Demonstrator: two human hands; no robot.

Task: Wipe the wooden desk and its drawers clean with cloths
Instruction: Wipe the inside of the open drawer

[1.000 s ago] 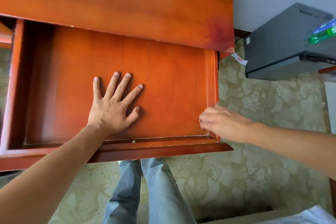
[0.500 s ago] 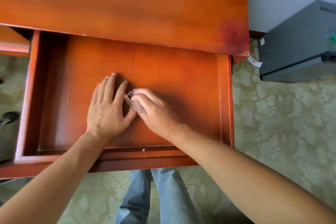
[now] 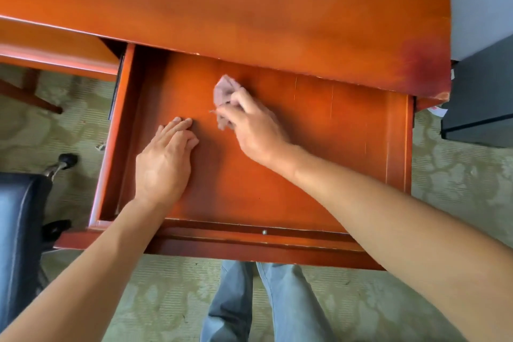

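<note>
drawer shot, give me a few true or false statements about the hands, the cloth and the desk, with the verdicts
1. The drawer is pulled out from under the desk top. True.
2. The right hand holds a pinkish cloth on the drawer floor. True.
3. The left hand grips a second cloth. False: it lies flat on the drawer floor, fingers straight, holding nothing.
4. The cloth lies on the desk top. False: it is inside the drawer, near the back.
5. A dark red stain marks the right end of the desk top. True.
6. The drawer is full of papers. False: only the hands and the cloth show in it.
</note>
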